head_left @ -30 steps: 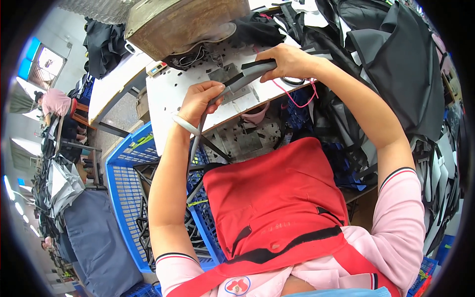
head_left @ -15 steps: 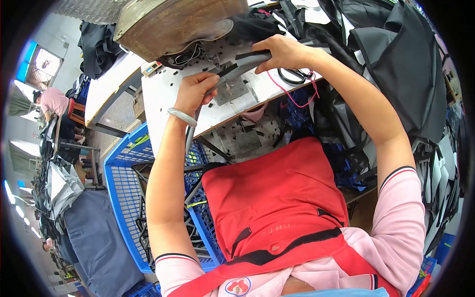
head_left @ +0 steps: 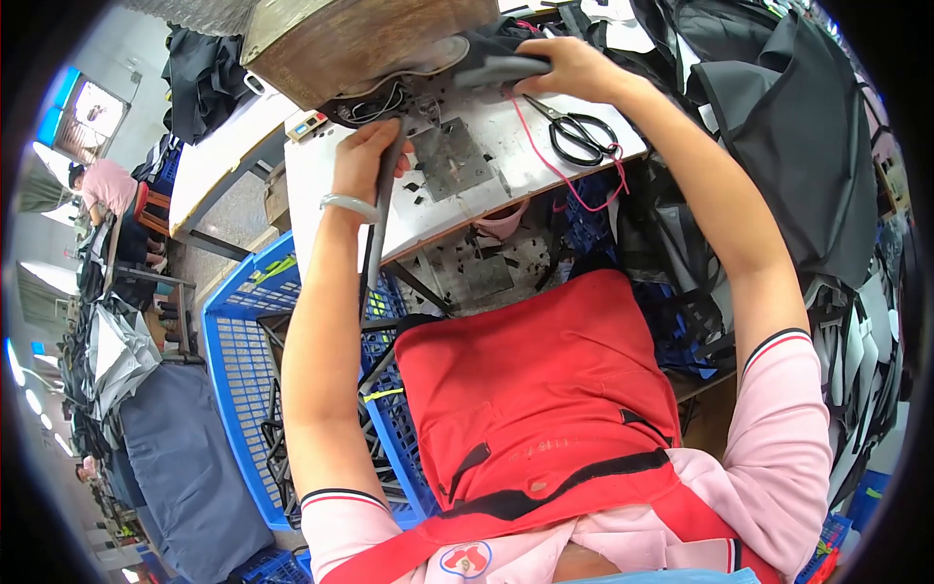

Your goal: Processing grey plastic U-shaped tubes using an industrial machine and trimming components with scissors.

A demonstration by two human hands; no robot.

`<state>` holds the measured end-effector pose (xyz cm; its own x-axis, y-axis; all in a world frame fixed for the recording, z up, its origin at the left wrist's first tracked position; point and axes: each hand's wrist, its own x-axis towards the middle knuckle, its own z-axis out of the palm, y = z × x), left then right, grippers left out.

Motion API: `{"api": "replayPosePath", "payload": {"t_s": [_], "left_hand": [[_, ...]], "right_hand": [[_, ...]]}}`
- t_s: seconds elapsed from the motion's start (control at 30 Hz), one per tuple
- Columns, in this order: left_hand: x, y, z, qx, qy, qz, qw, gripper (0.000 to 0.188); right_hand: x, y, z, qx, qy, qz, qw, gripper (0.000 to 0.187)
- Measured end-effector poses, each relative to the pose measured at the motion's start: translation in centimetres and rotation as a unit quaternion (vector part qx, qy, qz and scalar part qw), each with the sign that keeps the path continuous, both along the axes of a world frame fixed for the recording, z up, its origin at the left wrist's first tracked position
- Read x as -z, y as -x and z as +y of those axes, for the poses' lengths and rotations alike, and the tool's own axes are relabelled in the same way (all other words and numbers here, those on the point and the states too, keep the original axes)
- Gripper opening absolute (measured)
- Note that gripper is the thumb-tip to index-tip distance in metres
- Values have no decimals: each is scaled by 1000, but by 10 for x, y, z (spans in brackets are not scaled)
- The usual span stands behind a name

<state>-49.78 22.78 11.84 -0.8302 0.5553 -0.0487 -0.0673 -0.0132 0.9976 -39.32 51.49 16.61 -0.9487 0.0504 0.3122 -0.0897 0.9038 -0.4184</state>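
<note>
Over the left part of the white sewing table [head_left: 428,221], my left hand [head_left: 362,164] is closed on a dark grey strip [head_left: 383,200] that hangs past the table's front edge toward the basket. My right hand [head_left: 576,70] reaches to the far side and grips a grey fabric strip [head_left: 502,69], blurred at its left end. Between the hands lie a worn metal plate [head_left: 450,159] and the underside of a sewing machine [head_left: 365,47]. Black-handled scissors [head_left: 582,139] rest on the table just below my right hand, with a pink cord [head_left: 551,164] beside them.
A blue plastic basket [head_left: 222,355] holding dark strips stands left of my lap, under the left forearm. Black fabric [head_left: 778,146] is heaped at the right. Dark scraps dot the table. A pink bin [head_left: 502,222] sits beneath it. A person in pink [head_left: 107,195] works far left.
Both hands held one strip stretched between them; now they are apart. The right hand moved away to the far right with a grey piece, uncovering the scissors; the left drew slightly left.
</note>
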Motion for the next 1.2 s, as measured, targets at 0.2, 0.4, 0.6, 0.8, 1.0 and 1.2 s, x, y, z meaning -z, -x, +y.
{"api": "replayPosePath", "payload": {"t_s": [0.2, 0.4, 0.6, 0.8, 1.0, 1.2], "left_hand": [[-9, -48, 6, 135, 245, 246, 928, 28], [13, -94, 32, 223, 215, 244, 919, 25], [32, -107, -49, 6, 189, 203, 961, 26], [47, -144, -64, 96, 168, 222, 956, 30], [5, -118, -56, 118, 29, -37, 992, 24], [-16, -99, -29, 75, 55, 43, 995, 25]], "right_hand": [[47, -79, -97, -181, -193, 35, 964, 26], [99, -83, -190, -213, -341, -54, 914, 13], [34, -88, -102, -224, -163, -19, 961, 25], [-23, -102, -70, -130, -138, -119, 975, 28], [-14, -103, -52, -133, -19, -106, 985, 36], [-4, -90, -28, -126, -8, -67, 990, 42]]}}
